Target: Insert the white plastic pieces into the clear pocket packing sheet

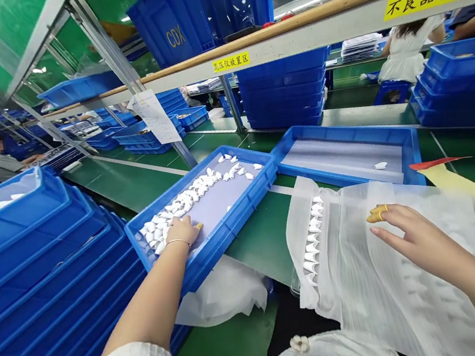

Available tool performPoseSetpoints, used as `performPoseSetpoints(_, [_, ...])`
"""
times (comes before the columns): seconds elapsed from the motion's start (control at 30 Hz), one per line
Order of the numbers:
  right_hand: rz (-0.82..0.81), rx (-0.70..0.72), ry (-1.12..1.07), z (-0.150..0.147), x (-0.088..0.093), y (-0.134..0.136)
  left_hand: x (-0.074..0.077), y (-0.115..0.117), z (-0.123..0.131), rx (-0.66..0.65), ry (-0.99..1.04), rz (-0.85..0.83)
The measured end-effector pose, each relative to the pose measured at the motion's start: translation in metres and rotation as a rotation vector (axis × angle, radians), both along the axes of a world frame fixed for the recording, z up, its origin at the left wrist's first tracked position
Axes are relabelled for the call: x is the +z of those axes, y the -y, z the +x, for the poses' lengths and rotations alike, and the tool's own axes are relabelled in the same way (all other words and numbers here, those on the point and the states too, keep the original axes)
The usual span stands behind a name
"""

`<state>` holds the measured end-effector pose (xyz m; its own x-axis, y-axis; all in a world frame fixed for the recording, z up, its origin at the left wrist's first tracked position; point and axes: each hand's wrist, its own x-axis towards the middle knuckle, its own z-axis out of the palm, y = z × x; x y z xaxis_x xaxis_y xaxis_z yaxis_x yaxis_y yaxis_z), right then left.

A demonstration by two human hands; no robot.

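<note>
White pieces [186,198] crowd the blue tray's [235,221] left edge, its right side mostly bare; left hand [181,231] among them, grasp unclear. Right of the tray, right hand [410,231], fingers released, over translucent sheeting [349,244].

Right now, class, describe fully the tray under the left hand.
The tray is blue, rectangular, apparently plastic, with raised walls and a pale lining. It lies open and slantwise over the green bench. Small white pieces crowd its left end and far side, with a few scattered at the right. Its right end meets or nearly meets another tray. The left hand reaches in among the pieces.
</note>
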<state>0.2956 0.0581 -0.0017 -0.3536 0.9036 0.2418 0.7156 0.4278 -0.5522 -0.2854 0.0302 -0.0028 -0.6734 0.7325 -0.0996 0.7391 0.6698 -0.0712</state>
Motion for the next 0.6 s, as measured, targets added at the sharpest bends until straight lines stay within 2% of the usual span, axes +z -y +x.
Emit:
performPoseSetpoints(0.13, [-0.016, 0.012, -0.006, 0.007, 0.001, 0.011, -0.002, -0.007, -0.003, 0.073, 0.008, -0.002])
performPoseSetpoints(0.33, [-0.039, 0.01, -0.032, 0.01, 0.002, 0.025, -0.007, -0.011, 0.001, 0.041, 0.083, 0.034])
performPoseSetpoints(0.47, [-0.063, 0.002, -0.055, 0.011, 0.005, 0.03, 0.0, -0.008, -0.004, 0.051, 0.149, 0.133])
performPoseSetpoints(0.6, [-0.079, 0.009, -0.067, 0.008, 0.01, 0.033, 0.012, -0.005, -0.01, 0.118, 0.235, 0.314])
